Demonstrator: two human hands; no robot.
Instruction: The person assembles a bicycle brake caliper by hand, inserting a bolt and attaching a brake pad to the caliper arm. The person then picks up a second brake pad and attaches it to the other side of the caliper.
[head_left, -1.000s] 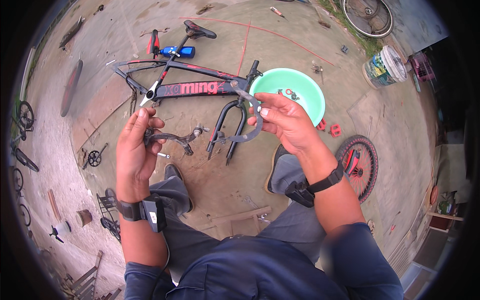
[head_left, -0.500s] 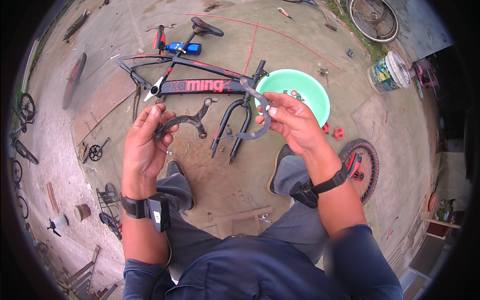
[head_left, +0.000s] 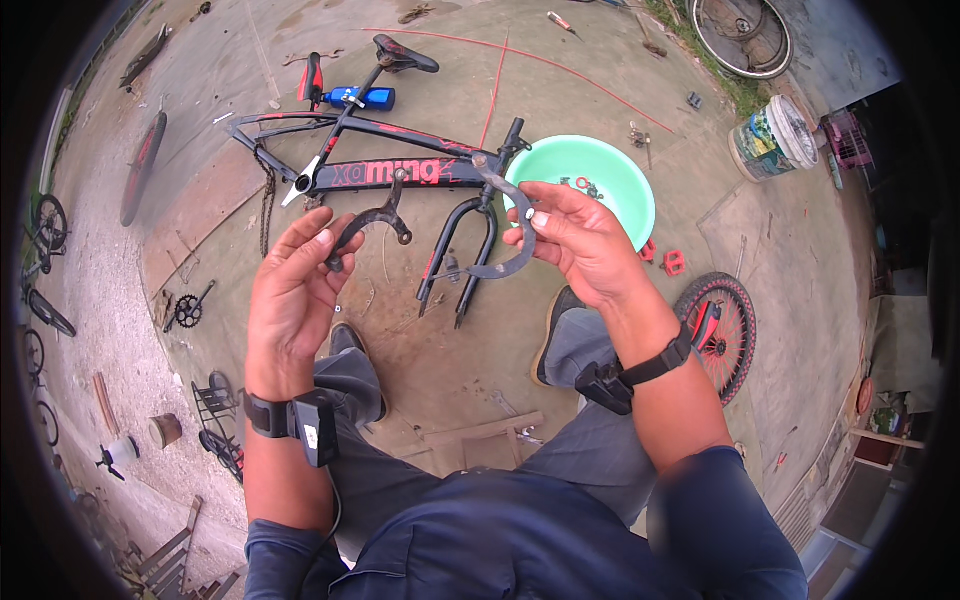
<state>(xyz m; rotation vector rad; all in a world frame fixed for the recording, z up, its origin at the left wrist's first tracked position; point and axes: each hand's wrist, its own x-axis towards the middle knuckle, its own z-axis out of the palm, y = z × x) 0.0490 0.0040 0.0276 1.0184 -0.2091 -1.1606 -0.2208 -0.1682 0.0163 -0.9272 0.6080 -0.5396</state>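
Between the thumb and fingers of my left hand (head_left: 290,285) is a dark, forked brake caliper arm (head_left: 377,215), its two bolt ends pointing away to the right. My right hand (head_left: 585,245) pinches a curved, C-shaped brake caliper arm (head_left: 522,248), its opening turned left. The two parts are held apart, above the ground. Beyond them lies a black and red bicycle frame (head_left: 405,173) on its side, with its fork (head_left: 437,262) pointing toward me. The C-shaped arm covers part of the fork and of the frame's front end.
A mint-green basin (head_left: 625,170) with small parts in it stands right of the frame. Red pedals (head_left: 673,262) and a wheel (head_left: 738,340) lie at the right. A crankset (head_left: 188,311) is at the left, a paint bucket (head_left: 755,150) at far right, and a spanner (head_left: 503,402) near my feet.
The forked caliper arm has turned in my left hand, so its ends point more upward and sit further left. My right hand keeps its grip on the curved arm. The view has shifted slightly.
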